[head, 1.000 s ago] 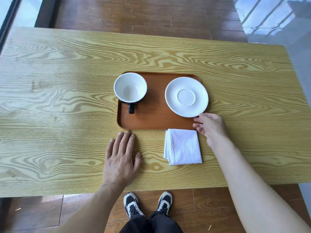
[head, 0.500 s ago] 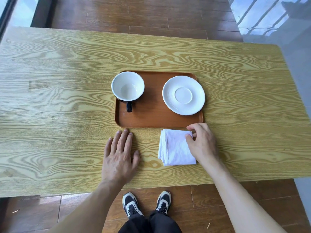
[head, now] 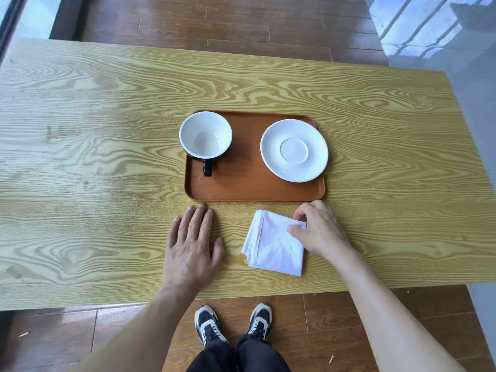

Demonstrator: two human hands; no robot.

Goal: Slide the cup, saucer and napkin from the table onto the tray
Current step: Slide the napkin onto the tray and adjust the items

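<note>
A brown tray [head: 241,187] lies in the middle of the wooden table [head: 107,157]. On its left part stands an empty cup [head: 205,135], white inside and black outside, handle towards me. A white saucer [head: 294,150] lies on the tray's right part, its edge over the rim. A folded white napkin [head: 271,247] lies on the table just in front of the tray. My right hand [head: 320,229] pinches the napkin's far right corner between thumb and fingers. My left hand [head: 192,245] rests flat on the table, fingertips near the tray's front left corner.
The table's near edge runs just behind my hands, with dark wooden floor and my shoes [head: 232,322] below it. A shiny grey floor area [head: 456,49] lies past the table's right end.
My right hand left the saucer's front edge, came back to the napkin and closed on its far right corner. The napkin has turned slightly. My left hand has stayed flat.
</note>
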